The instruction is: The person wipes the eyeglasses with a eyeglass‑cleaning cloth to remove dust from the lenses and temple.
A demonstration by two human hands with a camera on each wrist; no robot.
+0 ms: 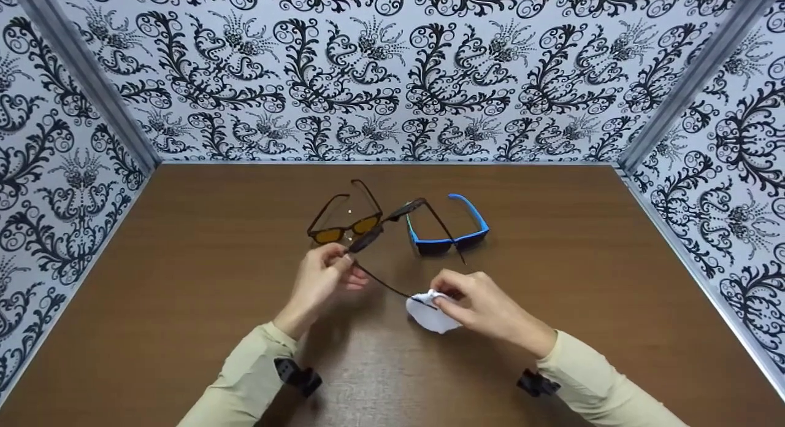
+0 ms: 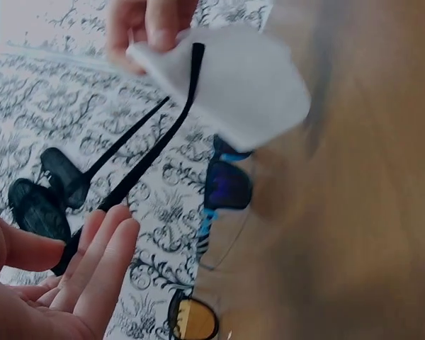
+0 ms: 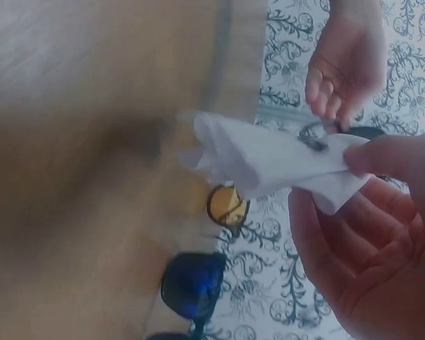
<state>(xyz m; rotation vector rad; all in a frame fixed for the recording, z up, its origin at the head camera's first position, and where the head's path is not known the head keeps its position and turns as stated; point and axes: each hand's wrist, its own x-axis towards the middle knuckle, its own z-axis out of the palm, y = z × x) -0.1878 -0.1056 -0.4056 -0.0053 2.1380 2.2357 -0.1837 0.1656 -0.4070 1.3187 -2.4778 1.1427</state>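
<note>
Dark-framed sunglasses [image 1: 366, 238] are held up over the table, pinched near one hinge between the thumb and fingers of my left hand [image 1: 320, 276]. Their near temple arm [image 2: 152, 156] stretches toward my right hand [image 1: 484, 301]; the other arm points away to the right. A white cloth [image 1: 432, 319] is pinched between my right thumb and fingers, its loose part hanging down. In the left wrist view, the tip of the near arm lies in front of the cloth [image 2: 258, 88].
Behind the held pair, glasses with amber lenses [image 1: 329, 235] rest on the brown table [image 1: 184, 292], arms unfolded. To their right stand blue-framed sunglasses [image 1: 435, 248] with dark lenses. Patterned panels [image 1: 380, 65] wall the table at the back and both sides.
</note>
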